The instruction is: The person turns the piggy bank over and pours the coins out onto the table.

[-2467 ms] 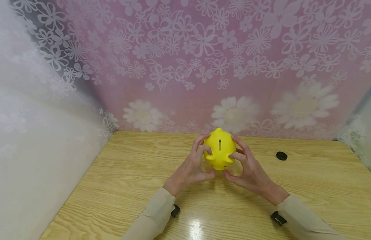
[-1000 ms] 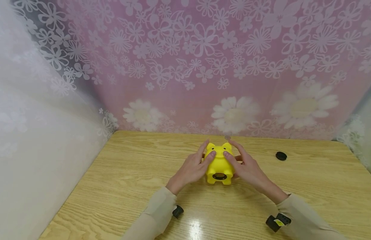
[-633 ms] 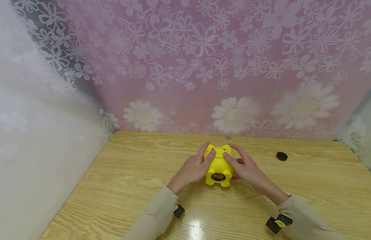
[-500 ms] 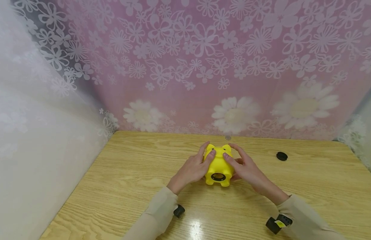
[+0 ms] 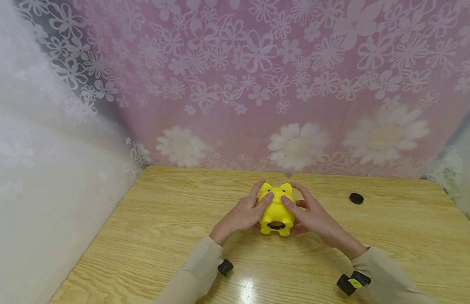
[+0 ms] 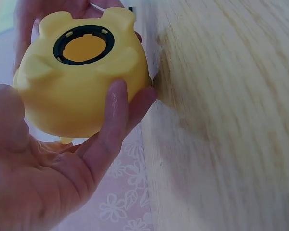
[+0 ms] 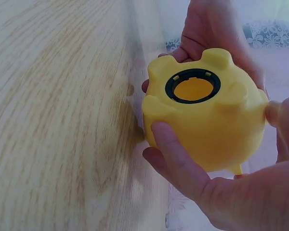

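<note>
Between my two hands is a yellow piggy bank, its face and belly turned toward me. My left hand grips its left side, thumb on the front and fingers round the back. My right hand grips the other side in the same way. In the left wrist view, the piggy bank has a round opening in its belly, rimmed by a black ring. The opening is uncovered and shows an orange-yellow inside. The right wrist view has the same black ring between the stubby legs.
A black round cap lies on the wooden table to the right. At the table's back edge is a small, pale round disc, like a coin. A pink flowered curtain hangs behind the table.
From slot side up, the piggy bank has been turned so that its face and belly opening face me, and lowered toward me. In the last half second it has only tilted slightly.
</note>
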Demonstrator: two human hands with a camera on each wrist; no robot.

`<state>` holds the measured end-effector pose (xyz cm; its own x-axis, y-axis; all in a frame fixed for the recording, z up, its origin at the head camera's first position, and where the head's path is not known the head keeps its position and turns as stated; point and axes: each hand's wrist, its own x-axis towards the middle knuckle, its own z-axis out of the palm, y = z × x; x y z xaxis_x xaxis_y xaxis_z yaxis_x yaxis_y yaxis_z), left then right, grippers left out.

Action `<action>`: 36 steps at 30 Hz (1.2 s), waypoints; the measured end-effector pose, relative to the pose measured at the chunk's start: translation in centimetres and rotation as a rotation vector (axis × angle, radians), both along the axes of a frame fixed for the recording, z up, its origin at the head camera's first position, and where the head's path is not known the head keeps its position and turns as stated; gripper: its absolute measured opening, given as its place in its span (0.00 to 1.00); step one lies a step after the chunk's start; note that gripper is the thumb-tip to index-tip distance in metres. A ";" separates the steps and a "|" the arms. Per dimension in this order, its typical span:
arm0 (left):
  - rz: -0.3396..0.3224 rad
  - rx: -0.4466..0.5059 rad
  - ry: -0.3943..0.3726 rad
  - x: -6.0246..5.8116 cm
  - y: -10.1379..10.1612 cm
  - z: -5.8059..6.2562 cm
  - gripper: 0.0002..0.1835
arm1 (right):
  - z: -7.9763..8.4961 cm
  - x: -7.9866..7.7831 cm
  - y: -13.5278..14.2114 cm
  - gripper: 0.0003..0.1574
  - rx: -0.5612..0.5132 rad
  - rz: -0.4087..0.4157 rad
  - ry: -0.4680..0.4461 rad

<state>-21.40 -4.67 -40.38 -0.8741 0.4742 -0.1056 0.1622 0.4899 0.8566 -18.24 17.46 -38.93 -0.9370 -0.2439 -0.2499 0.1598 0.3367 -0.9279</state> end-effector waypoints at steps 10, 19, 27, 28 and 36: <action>-0.080 0.061 -0.003 -0.4 -0.6 0.1 0.39 | -0.3 -0.2 0.2 0.54 -0.026 0.004 0.090; -0.082 0.173 -0.017 -0.5 -0.7 0.0 0.40 | -0.5 0.0 0.4 0.54 -0.074 0.029 0.196; -0.110 0.315 0.066 -0.5 -0.6 -0.3 0.42 | -1.4 0.0 0.4 0.49 -0.137 0.087 0.445; -0.124 0.332 0.090 -0.5 -0.6 -0.3 0.42 | -1.6 -0.1 0.4 0.49 -0.135 0.093 0.489; -0.180 0.354 0.257 -0.6 -0.5 -0.5 0.40 | -2.5 -0.2 0.5 0.47 -0.086 0.114 0.776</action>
<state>-21.99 -5.20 -40.88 -0.7514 0.5881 0.2992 0.4465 0.1193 0.8868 -18.39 17.92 -41.47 -0.8039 -0.3381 0.4894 -0.5755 0.2339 -0.7837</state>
